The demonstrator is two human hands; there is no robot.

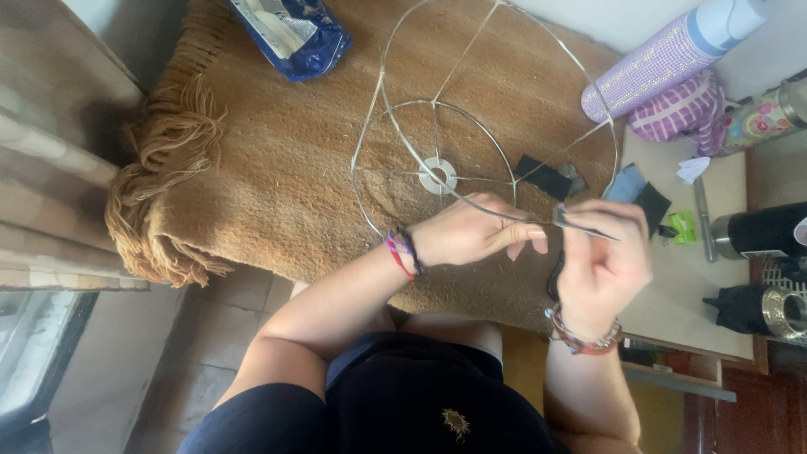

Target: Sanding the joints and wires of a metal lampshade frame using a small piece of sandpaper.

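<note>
We are steadying a wire lampshade frame point(437, 143) on the fringed brown rug point(277, 168), its near rim lying right under both hands. Our left hand point(466, 231) is gripping that thin silvery ring, while our right hand point(601, 261) is pinching a dark narrow strip point(588, 227) against it.

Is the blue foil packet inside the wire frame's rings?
No: the blue foil packet lies on the brown rug, apart from the wire frame.
</note>
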